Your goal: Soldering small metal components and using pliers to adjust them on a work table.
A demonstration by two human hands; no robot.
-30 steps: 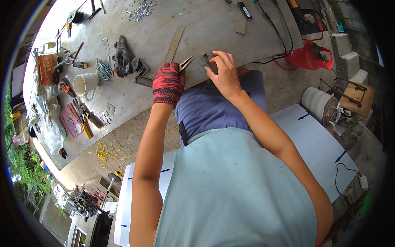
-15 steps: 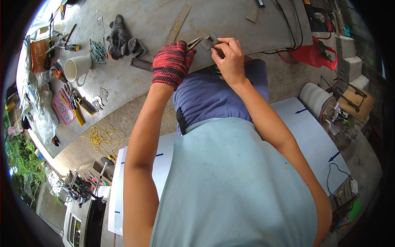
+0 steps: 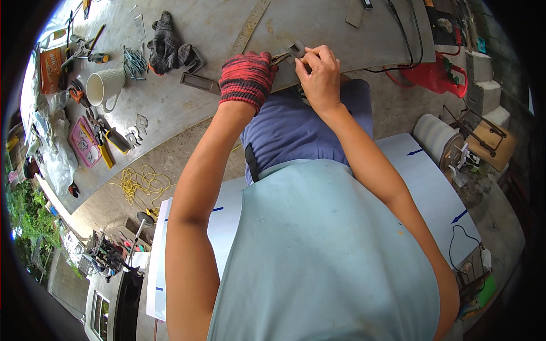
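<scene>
My left hand point(image 3: 248, 79), in a red and black knit glove, is closed round a pair of pliers point(image 3: 278, 59). Only the jaws show past the glove, and their tips meet the left side of a small grey metal piece point(image 3: 296, 49). That piece has a notch or opening in it, and its exact shape is hard to make out. Bare fingers of my right hand point(image 3: 319, 77) pinch it from the right. Both hands are over the near edge of the grey metal table point(image 3: 199, 34).
Left on the table are a grey glove point(image 3: 165, 48), a white mug point(image 3: 106, 88), nails point(image 3: 134, 61), metal letters point(image 3: 138, 132) and yellow-handled pliers point(image 3: 102, 142). A metal ruler point(image 3: 250, 27) lies beyond my hands. Black cables point(image 3: 410, 34) cross the right side. Yellow cord point(image 3: 139, 184) lies below.
My left hand has moved right with the pliers. My right hand has shifted slightly right and up, and the metal piece is now tilted differently.
</scene>
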